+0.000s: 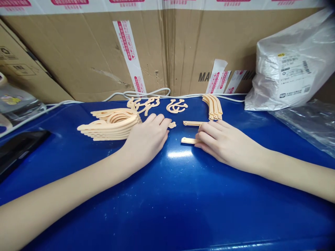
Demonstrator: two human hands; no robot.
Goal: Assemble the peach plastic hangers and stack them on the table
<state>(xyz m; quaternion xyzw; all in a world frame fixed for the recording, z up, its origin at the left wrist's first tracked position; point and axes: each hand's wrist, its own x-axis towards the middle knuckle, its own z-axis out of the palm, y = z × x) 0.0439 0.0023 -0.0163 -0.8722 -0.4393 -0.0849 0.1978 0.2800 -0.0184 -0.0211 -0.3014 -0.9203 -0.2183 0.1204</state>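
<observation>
Beside the stack (110,131), my left fingers (159,122) bend, their hold I cannot tell; farther right, my right fingers (208,138) curl closed on two strips (188,141), which loose pinching may drop.

The flat blue table (157,209) looks smooth and glossy. From the view's centre, a stack of cream curved pieces (111,131) in smooth plastic lies at nine o'clock, a matt brown cardboard box (91,42) at twelve, a crinkled white plastic bag (269,73) at two.
</observation>
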